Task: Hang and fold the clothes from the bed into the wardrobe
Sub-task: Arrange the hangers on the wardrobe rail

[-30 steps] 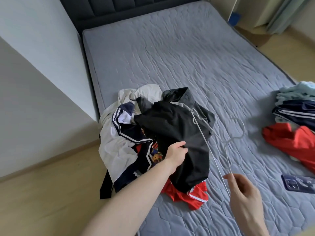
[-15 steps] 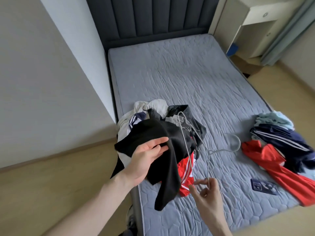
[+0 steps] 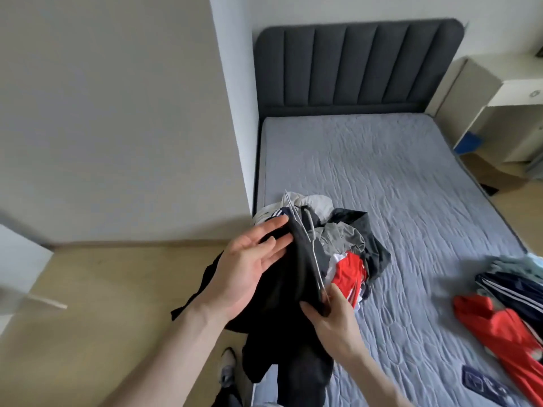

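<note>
A black garment (image 3: 282,295) hangs between two bare hands above the near left corner of the bed (image 3: 382,177), its lower folds dropping out of sight at the bottom edge of the frame; what kind of garment it is cannot be made out from the bunched cloth. A thin wire hanger (image 3: 305,239) runs up across the dark fabric, its hook hidden, possibly tucked inside the cloth; only its straight wires show, rising to a point over the pile of clothes (image 3: 338,239). The left hand (image 3: 249,265) lies palm up beneath the garment's upper edge, fingers nearly straight and spread a little, fingertips touching the black cloth; the forearm reaches in from the lower left. The right hand (image 3: 332,309) pinches the hanger's lower end together with a fold of the garment between thumb and curled fingers; its forearm enters from the lower right. The pile behind holds white, grey, navy striped and red pieces; a second heap (image 3: 511,301) of red, navy and pale blue clothing lies well apart at the right, partly cut off; a dark phone (image 3: 482,386) lies near it on the quilted grey cover.
</note>
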